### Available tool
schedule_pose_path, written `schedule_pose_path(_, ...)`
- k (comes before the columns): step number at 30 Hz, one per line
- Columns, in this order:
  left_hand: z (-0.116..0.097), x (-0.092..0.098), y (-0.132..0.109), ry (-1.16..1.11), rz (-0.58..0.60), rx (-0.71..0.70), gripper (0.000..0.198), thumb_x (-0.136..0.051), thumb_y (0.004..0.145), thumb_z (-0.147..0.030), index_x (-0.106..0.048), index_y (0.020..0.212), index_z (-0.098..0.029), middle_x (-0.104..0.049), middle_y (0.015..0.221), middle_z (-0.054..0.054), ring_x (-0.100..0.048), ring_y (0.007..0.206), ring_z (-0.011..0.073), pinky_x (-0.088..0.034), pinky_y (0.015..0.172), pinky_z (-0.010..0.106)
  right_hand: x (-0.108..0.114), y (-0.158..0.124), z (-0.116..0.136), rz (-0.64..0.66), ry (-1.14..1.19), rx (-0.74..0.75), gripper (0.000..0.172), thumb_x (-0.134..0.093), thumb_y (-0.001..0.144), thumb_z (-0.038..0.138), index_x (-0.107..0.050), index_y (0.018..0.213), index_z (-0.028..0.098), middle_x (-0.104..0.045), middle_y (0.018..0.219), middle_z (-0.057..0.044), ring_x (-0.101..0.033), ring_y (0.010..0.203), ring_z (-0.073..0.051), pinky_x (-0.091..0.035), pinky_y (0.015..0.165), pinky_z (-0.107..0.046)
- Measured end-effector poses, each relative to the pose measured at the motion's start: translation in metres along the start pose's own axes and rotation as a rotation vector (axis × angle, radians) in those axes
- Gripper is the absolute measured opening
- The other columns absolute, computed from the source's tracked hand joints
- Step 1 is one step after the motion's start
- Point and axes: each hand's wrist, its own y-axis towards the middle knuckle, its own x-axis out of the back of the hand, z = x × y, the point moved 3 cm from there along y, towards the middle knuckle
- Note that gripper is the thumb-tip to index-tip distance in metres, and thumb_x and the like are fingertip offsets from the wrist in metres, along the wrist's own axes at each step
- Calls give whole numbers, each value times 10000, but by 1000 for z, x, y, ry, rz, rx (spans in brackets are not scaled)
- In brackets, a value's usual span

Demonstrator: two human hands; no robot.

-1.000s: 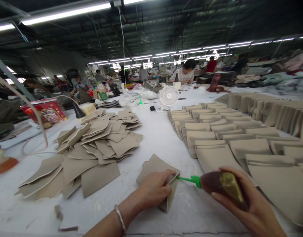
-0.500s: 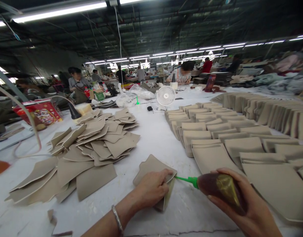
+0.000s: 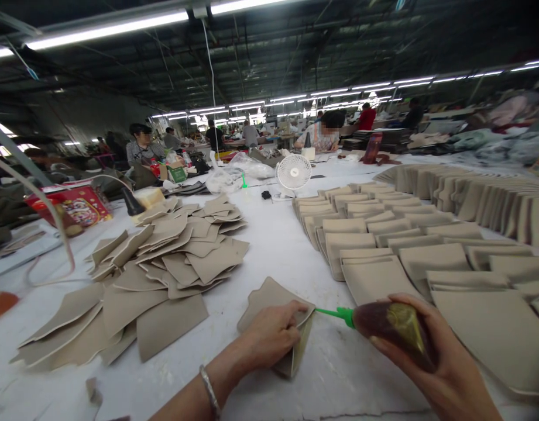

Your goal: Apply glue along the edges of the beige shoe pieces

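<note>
My left hand, with a bracelet on its wrist, is closed on a beige leather-like piece that lies folded on the white table. Its index finger lies along the upper layer near the right corner. In my right hand is a dark squeeze bottle with a green nozzle, held tilted sideways. The nozzle's thin tip meets the edge of the piece at that corner. Whether anything comes out of it is too small to tell. Part of the piece is hidden under my left hand.
A loose heap of beige pieces lies to the left. Overlapping rows of such pieces spread to the right. Further back stand a white fan and a dark-capped container. Co-workers sit beyond the table.
The squeeze bottle has shifted very slightly to the right and up, its nozzle tip still at the corner of the piece. My left hand keeps its hold almost unchanged.
</note>
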Motion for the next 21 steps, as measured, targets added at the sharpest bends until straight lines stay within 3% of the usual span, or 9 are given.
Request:
schedule_pose_path(5, 1, -1, -1, -34, 4, 3, 619, -429, 706, -111, -604, 1288, -232, -478, 615, -46, -477, 619, 175, -293, 567, 246, 0, 0, -4, 58, 22, -31, 484, -652, 867, 575, -504, 1235, 297, -609, 1171, -17, -613, 1010, -262, -505, 847, -323)
schedule_pose_path(10, 2, -2, -1, -43, -9, -2, 613, -427, 703, -110, -610, 1277, -223, -468, 600, -50, -464, 598, 172, -283, 560, 245, 1, -1, 2, -1, 20, -54, 503, -653, 844, 588, -515, 1233, 300, -598, 1175, -19, -595, 1037, -288, -467, 878, -372)
schedule_pose_path(21, 2, -1, -1, -87, 1, 17, 610, -435, 700, -121, -610, 1276, -219, -486, 614, -50, -468, 597, 171, -273, 555, 247, -3, -6, -1, 31, 40, -109, 501, -650, 843, 579, -515, 1221, 279, -603, 1171, -33, -599, 1035, -284, -491, 856, -344)
